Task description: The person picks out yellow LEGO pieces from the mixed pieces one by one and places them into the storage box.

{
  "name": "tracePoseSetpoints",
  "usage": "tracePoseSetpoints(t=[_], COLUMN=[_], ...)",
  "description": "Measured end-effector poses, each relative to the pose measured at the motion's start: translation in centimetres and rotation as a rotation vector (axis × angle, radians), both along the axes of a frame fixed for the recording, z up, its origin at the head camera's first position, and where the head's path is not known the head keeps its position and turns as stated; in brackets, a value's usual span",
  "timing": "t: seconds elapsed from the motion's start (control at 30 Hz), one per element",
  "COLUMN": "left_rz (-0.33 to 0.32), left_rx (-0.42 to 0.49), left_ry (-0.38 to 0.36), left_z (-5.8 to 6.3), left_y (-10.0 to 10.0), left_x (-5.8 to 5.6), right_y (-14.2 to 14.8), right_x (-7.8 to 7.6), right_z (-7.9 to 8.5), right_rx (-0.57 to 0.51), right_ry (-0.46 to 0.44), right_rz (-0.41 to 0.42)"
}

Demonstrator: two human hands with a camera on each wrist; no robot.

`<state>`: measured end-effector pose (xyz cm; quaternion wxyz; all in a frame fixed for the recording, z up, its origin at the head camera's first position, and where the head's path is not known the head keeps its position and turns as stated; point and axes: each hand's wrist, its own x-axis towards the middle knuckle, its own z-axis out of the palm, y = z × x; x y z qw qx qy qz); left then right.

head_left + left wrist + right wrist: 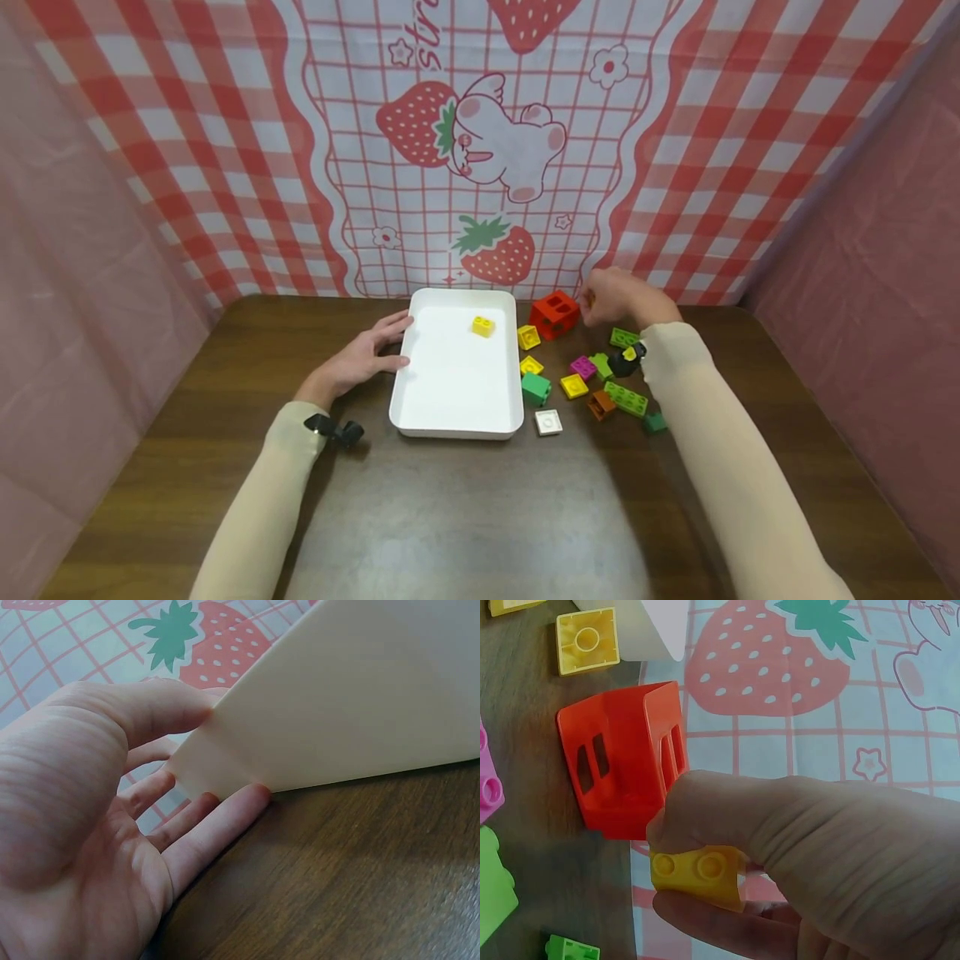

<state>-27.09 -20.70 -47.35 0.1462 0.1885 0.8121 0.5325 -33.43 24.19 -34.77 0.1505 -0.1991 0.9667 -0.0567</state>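
My left hand (363,354) rests against the left side of a white tray (453,383), thumb and fingers nearly straight. In the left wrist view, the fingertips touch the tray's outer wall (337,712). A yellow building brick (483,326) lies inside the tray near its far right corner. At the table's back edge, my right hand (618,297) pinches another yellow brick (696,876) between thumb and fingers, its studs facing the right wrist camera. Just left of that hand is a red slotted toy piece (555,315), which the thumb overlaps in the right wrist view.
Right of the tray lie several loose bricks: a green block (536,388), a white piece (548,422), a magenta brick (583,367), a brown piece (602,405), a long lime brick (625,399) and yellow pieces (574,386). A patterned cloth (675,208) hangs behind the table.
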Motion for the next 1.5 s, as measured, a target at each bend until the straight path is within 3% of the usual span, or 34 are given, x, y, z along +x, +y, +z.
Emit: tracePoseSetpoints(t=[0.8, 1.2, 1.5], left_rz=[0.009, 0.002, 0.005], left_rx=[-0.012, -0.008, -0.013], left_ry=[-0.009, -0.004, -0.007], left_z=[0.1, 0.2, 0.1], left_y=[0.0, -0.2, -0.1], left_x=[0.1, 0.0, -0.1], right_y=[-2.2, -4.3, -5.7], right_x=[0.5, 1.0, 0.7], right_z=[-1.0, -0.8, -0.8], right_rx=[-0.049, -0.086, -0.079], right_ry=[0.065, 0.044, 0.048], right_rz=[0.035, 0.016, 0.047])
